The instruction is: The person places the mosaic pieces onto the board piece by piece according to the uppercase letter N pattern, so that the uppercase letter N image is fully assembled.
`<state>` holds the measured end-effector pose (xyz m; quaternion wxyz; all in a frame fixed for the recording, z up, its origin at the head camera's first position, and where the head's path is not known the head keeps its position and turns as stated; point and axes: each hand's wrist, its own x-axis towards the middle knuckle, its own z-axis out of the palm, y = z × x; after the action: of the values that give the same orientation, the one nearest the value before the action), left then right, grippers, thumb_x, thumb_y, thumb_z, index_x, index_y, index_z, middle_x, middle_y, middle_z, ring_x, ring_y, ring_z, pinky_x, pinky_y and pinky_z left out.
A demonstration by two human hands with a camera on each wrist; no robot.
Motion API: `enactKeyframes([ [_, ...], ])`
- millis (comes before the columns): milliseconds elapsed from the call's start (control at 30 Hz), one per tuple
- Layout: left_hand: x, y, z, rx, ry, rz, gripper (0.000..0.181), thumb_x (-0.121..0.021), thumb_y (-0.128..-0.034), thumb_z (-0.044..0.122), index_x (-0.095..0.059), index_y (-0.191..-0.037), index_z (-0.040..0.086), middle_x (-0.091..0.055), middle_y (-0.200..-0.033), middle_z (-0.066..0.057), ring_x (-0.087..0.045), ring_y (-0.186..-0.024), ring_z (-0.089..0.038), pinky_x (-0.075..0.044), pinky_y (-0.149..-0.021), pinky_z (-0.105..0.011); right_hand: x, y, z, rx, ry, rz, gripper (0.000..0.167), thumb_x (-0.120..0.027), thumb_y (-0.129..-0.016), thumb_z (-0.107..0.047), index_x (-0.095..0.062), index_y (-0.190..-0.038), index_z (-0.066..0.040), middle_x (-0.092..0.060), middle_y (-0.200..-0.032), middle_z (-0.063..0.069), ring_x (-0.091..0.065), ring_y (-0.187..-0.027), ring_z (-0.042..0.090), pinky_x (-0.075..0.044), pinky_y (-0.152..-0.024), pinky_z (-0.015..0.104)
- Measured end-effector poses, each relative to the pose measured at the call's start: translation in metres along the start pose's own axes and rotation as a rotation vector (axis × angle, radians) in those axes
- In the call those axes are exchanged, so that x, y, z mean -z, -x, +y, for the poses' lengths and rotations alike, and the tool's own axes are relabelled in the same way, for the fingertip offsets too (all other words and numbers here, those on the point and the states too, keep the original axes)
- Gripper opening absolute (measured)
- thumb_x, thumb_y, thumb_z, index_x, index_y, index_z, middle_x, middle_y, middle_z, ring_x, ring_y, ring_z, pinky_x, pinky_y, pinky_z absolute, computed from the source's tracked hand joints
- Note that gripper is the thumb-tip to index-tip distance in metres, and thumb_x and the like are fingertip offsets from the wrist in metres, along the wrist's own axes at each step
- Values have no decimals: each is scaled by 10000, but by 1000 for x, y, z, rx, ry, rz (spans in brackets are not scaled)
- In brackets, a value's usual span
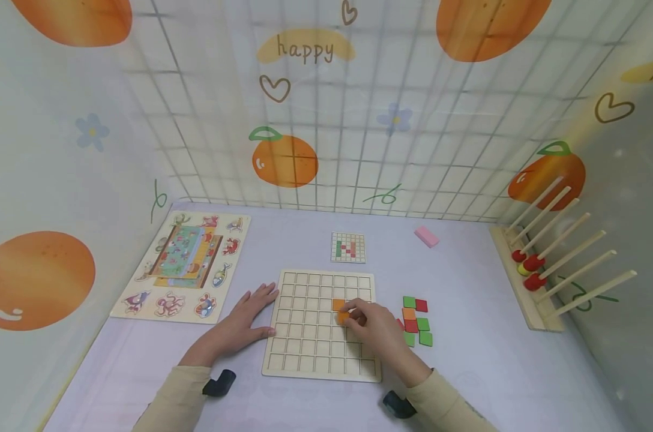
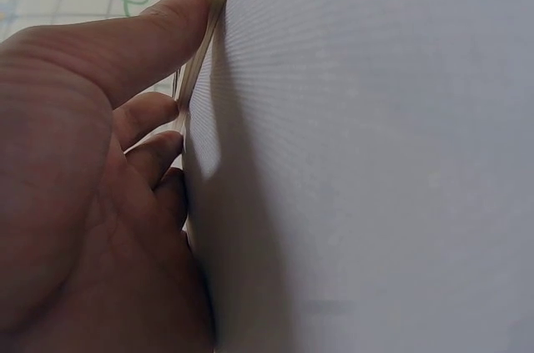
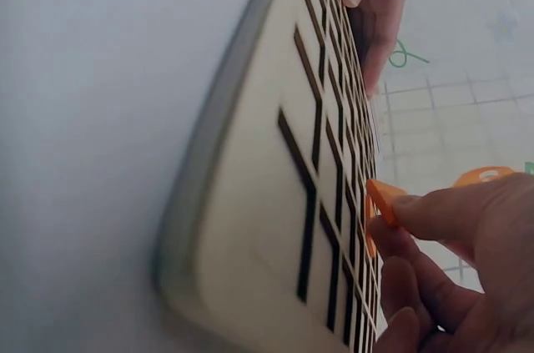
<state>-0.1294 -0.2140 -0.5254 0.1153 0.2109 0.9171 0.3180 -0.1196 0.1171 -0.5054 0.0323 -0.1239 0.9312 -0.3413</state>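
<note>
A wooden grid board (image 1: 300, 347) lies flat on the table between my hands. My right hand (image 1: 379, 329) pinches an orange square tile (image 3: 385, 201) between thumb and fingers, over the board right of its middle. In the right wrist view that tile is tilted against the grid surface. One more orange tile (image 1: 338, 304) sits in a cell just beyond it. Along the board's left edge rests my left hand (image 1: 241, 327), fingers extended and thumb touching the rim. Loose green, red and orange tiles (image 1: 424, 324) lie right of the board, some partly hidden by my right hand.
A small card with a coloured grid pattern (image 1: 348, 248) lies behind the board. Farther right is a pink block (image 1: 426, 236). A wooden peg stand with beads (image 1: 537, 312) stands at the far right, and a sea-animal puzzle board (image 1: 188, 315) lies at the left.
</note>
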Motion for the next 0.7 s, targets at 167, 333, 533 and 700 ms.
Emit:
enactKeyframes([
  [167, 0, 0, 0, -5, -2, -1, 844, -752, -915, 362, -335, -1594, 84, -205, -1689, -95, -110, -1561, -324, -40, -1280, -532, -6, -2, -3, 5, 17, -10, 154, -766, -921, -203, -736, -1064, -254, -669, -839, -129, -525, -693, 67, -449, -557, 202],
  [333, 0, 0, 0, -2, 0, -3, 844, -749, -917, 364, -331, -1595, 84, -202, -1689, -97, -106, -1561, -325, -37, -1281, -530, -10, -3, -7, -12, 21, -4, 141, -768, -923, -219, -739, -1057, -253, -658, -828, -129, -526, -684, 78, -449, -549, 204],
  [533, 0, 0, 0, 2, 2, -1, 843, -745, -919, 364, -328, -1597, 86, -200, -1690, -97, -104, -1561, -326, -35, -1281, -529, -14, -3, -9, -6, 43, 21, 147, -781, -911, -211, -739, -1050, -239, -660, -838, -129, -523, -695, 74, -456, -541, 194],
  [700, 0, -1, -2, -8, 0, 1, 849, -750, -913, 365, -332, -1595, 81, -207, -1688, -94, -109, -1562, -319, -34, -1283, -519, -15, -3, -11, 16, 78, 54, 152, -806, -885, -194, -744, -1018, -235, -600, -849, -134, -505, -719, 67, -461, -546, 175],
])
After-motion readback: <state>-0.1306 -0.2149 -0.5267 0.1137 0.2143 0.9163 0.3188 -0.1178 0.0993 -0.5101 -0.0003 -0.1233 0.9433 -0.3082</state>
